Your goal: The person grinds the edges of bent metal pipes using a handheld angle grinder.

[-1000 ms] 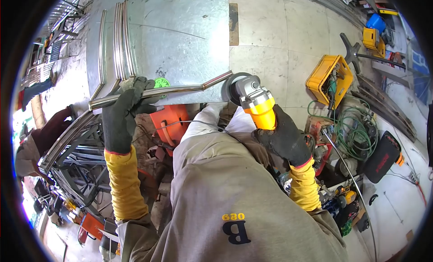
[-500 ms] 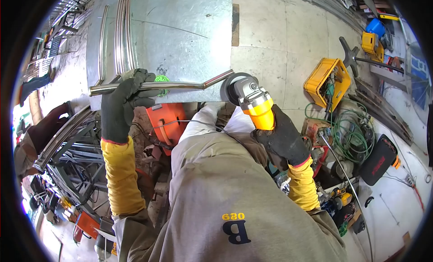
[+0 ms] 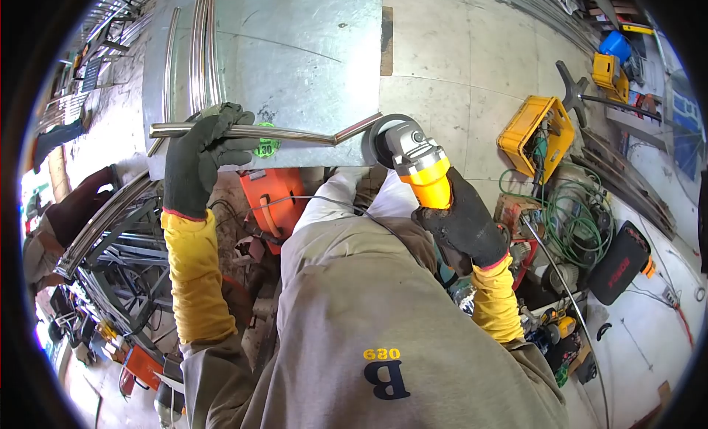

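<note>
In a dark glove, my left hand (image 3: 206, 149) is wrapped round a bent, shiny metal tube (image 3: 287, 134). The tube lies across the near part of the metal-topped table (image 3: 295, 67), its short angled end pointing right. My gloved right hand (image 3: 464, 226) grips a yellow angle grinder (image 3: 424, 171) by its body. The grinder's dark disc (image 3: 383, 140) is right at the tip of the tube's angled end. Just right of my left fingers, a round green sticker (image 3: 267, 143) shows below the tube. Several more metal tubes (image 3: 198, 56) lie lengthwise on the table's left side.
An orange case (image 3: 269, 200) stands under the table's near edge. Right of it all are a yellow crate (image 3: 535, 137) with tools, a coiled green hose (image 3: 582, 215) and a black case (image 3: 619, 263). Metal frames (image 3: 133, 259) are stacked at left, beside another person's leg (image 3: 59, 145).
The tube's left end has risen slightly away from me, with my left hand moving along with it. The grinder has shifted slightly right, its disc still at the tube's tip.
</note>
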Demonstrator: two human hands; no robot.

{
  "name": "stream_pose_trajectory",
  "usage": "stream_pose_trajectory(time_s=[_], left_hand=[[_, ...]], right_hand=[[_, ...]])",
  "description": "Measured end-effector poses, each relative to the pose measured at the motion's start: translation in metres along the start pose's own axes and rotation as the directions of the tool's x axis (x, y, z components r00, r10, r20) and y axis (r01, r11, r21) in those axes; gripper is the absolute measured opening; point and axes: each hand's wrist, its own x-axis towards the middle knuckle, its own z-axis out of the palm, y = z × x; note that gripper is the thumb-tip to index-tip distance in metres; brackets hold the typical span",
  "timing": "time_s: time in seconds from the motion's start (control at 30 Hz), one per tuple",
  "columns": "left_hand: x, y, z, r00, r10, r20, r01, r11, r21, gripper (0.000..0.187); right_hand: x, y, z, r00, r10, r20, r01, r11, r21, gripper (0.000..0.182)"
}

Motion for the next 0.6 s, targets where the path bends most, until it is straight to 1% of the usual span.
stream_pose_trajectory(time_s=[0.07,0.1,0.17,0.2,0.23,0.27,0.3,0.33,0.4,0.43,0.47,0.53,0.57,0.6], left_hand=[[0.006,-0.002,-0.004,1.0,-0.023,0.02,0.024,1.0,-0.018,0.051],[0.005,-0.002,-0.004,1.0,-0.022,0.021,0.022,1.0,-0.019,0.051],[0.002,-0.001,-0.002,0.999,0.02,0.036,-0.02,1.0,0.007,0.05],[-0.002,-0.001,0.001,0.999,0.018,0.036,-0.018,1.0,0.006,0.05],[-0.009,-0.001,0.007,0.996,0.09,0.016,-0.091,0.983,0.157,0.049],[-0.017,-0.002,0.012,0.987,0.163,0.009,-0.158,0.939,0.305,0.049],[-0.024,-0.004,0.017,0.994,0.095,-0.054,-0.095,0.995,0.009,0.042],[-0.029,-0.011,0.014,0.994,0.093,-0.049,-0.093,0.996,0.01,0.042],[-0.038,-0.031,0.007,0.95,0.304,0.071,-0.309,0.948,0.078,0.032],[-0.045,-0.03,0.015,0.888,0.438,0.143,-0.46,0.827,0.324,0.028],[-0.053,-0.031,0.019,0.888,0.436,0.144,-0.459,0.827,0.324,0.028],[-0.067,-0.034,0.025,0.972,0.233,0.02,-0.221,0.888,0.403,0.03],[-0.073,-0.036,0.033,0.959,0.282,0.017,-0.249,0.816,0.522,0.029],[-0.081,-0.041,0.036,0.959,0.282,0.017,-0.249,0.816,0.522,0.029]], right_hand=[[-0.001,0.002,-0.001,1.0,-0.021,-0.011,0.021,1.0,0.002,0.065],[-0.003,0.004,-0.001,1.0,0.003,-0.003,-0.003,1.0,-0.011,0.065],[-0.007,0.005,-0.002,1.0,0.028,0.002,-0.028,0.999,-0.025,0.066],[-0.009,0.002,-0.004,1.0,0.03,0.004,-0.03,0.999,-0.027,0.065],[-0.011,-0.001,-0.004,0.999,0.033,0.006,-0.033,0.999,-0.027,0.064],[-0.014,-0.004,-0.004,0.999,0.036,0.004,-0.036,0.999,-0.026,0.064],[-0.018,-0.008,-0.003,1.0,0.023,-0.015,-0.023,0.999,-0.034,0.063],[-0.021,-0.009,-0.003,0.999,0.009,-0.035,-0.011,0.999,-0.043,0.062],[-0.024,-0.006,-0.002,0.999,0.022,-0.031,-0.024,0.999,-0.041,0.061],[-0.024,-0.005,-0.002,0.999,0.031,-0.025,-0.032,0.999,-0.04,0.061],[-0.026,-0.006,-0.001,0.999,0.033,-0.024,-0.034,0.999,-0.039,0.061],[-0.028,-0.008,0.001,0.999,0.03,-0.045,-0.033,0.998,-0.058,0.059],[-0.028,-0.009,0.002,0.998,0.032,-0.046,-0.034,0.998,-0.058,0.059],[-0.029,-0.012,0.003,0.999,0.031,-0.043,-0.033,0.999,-0.042,0.058]])
